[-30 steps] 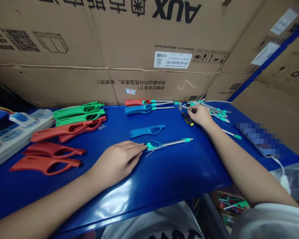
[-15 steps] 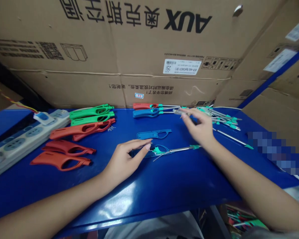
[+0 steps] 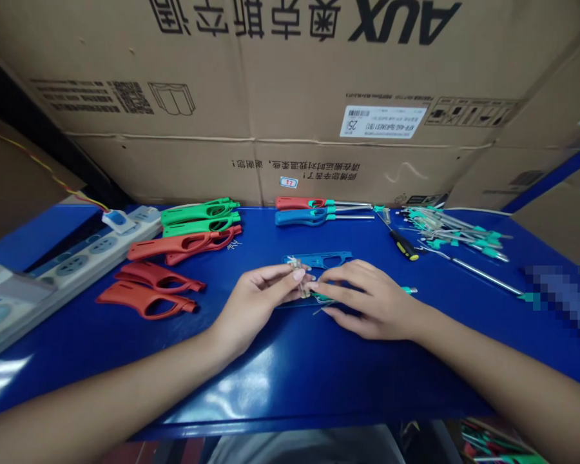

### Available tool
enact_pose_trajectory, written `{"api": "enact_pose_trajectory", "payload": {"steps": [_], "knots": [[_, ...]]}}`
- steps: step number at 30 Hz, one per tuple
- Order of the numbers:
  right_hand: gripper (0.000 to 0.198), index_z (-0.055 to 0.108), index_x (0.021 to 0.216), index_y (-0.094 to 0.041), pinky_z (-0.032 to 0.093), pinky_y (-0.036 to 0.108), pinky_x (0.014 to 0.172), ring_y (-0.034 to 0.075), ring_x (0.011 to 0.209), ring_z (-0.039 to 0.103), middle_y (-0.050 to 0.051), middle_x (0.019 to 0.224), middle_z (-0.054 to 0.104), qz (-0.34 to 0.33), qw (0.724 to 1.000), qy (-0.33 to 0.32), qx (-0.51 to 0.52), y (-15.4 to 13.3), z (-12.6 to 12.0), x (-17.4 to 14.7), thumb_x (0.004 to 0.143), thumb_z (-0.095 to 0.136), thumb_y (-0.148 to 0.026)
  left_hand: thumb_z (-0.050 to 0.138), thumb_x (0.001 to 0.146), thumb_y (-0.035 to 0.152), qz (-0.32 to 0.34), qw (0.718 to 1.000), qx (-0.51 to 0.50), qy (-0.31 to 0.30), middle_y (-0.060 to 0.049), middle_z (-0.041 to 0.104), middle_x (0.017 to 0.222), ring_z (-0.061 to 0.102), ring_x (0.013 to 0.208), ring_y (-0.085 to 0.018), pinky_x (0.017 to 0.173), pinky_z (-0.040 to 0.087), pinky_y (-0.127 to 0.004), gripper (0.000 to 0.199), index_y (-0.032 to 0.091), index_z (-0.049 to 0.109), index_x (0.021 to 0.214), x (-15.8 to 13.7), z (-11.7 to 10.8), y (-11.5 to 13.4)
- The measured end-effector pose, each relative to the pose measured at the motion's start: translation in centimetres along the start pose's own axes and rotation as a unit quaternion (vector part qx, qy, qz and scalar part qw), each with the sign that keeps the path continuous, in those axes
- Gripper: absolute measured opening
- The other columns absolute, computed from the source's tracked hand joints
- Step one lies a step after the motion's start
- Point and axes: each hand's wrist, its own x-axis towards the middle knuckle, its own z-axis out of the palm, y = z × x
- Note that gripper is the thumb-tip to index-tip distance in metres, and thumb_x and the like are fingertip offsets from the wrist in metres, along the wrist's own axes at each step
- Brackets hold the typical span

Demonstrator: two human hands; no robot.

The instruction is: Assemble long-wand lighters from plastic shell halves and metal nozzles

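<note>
My left hand (image 3: 256, 299) pinches a small clear plastic lighter tank (image 3: 304, 290) between thumb and fingers, its upper end pale. From the right, my right hand (image 3: 372, 299) meets it, fingers curled and fingertips at the tank's lower end. Beneath both hands lies an open blue lighter shell half (image 3: 290, 305), mostly hidden, with turquoise parts and thin wire. The tip of its metal tube (image 3: 410, 290) shows beyond my right hand. Just behind, another blue shell half (image 3: 341, 258) rests on the blue table.
Red and green lighter handles (image 3: 149, 299) lie at left beside a white power strip (image 3: 67, 274). At the back are a red lighter (image 3: 299, 203), a blue lighter (image 3: 299, 216) and a black-yellow screwdriver (image 3: 403, 246). Metal tubes with turquoise ends (image 3: 459, 232) lie right. Cardboard (image 3: 251, 167) stands behind.
My right hand has come back from the rear of the table with the clear tank to my left hand. My left hand has lifted off the blue shell and now grips the tank.
</note>
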Motion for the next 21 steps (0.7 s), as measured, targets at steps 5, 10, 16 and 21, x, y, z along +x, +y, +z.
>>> {"api": "enact_pose_trajectory", "payload": {"steps": [5, 10, 16, 21], "knots": [[0.019, 0.065, 0.110, -0.020, 0.050, 0.034, 0.078, 0.019, 0.096, 0.065, 0.011, 0.114, 0.068, 0.006, 0.992, -0.123, 0.009, 0.1, 0.0, -0.3, 0.098, 0.055, -0.032, 0.085, 0.074, 0.036, 0.079, 0.990, 0.110, 0.037, 0.000, 0.072, 0.077, 0.064, 0.068, -0.010, 0.071, 0.054, -0.023, 0.027, 0.015, 0.073, 0.086, 0.6, -0.5, 0.6], [0.024, 0.065, 0.102, -0.019, 0.048, 0.031, 0.074, 0.016, 0.085, 0.063, 0.008, 0.111, 0.067, 0.023, 0.986, -0.163, -0.008, 0.1, 0.0, -0.4, 0.104, 0.043, -0.027, 0.084, 0.074, 0.032, 0.104, 0.981, 0.159, 0.027, 0.002, 0.065, 0.074, 0.058, 0.066, -0.009, 0.065, 0.049, -0.021, 0.024, 0.015, 0.070, 0.083, 0.9, -0.7, 0.1], [0.023, 0.063, 0.113, -0.019, 0.047, 0.030, 0.066, 0.016, 0.079, 0.062, 0.008, 0.112, 0.065, 0.046, 0.985, -0.165, -0.014, -0.1, 0.0, -0.6, 0.104, 0.045, -0.031, 0.079, 0.078, 0.032, 0.111, 0.970, 0.217, -0.007, 0.000, 0.063, 0.076, 0.057, 0.067, -0.011, 0.062, 0.047, -0.023, 0.020, 0.015, 0.072, 0.084, 0.6, -0.6, -0.2], [0.024, 0.065, 0.100, -0.019, 0.045, 0.029, 0.061, 0.013, 0.071, 0.060, 0.007, 0.108, 0.066, 0.060, 0.984, -0.166, -0.017, -0.1, 0.1, -0.9, 0.105, 0.043, -0.028, 0.078, 0.080, 0.031, 0.139, 0.952, 0.271, -0.018, -0.002, 0.063, 0.082, 0.056, 0.065, -0.011, 0.059, 0.046, -0.024, 0.020, 0.015, 0.075, 0.091, 0.7, -0.9, -0.7]]}}
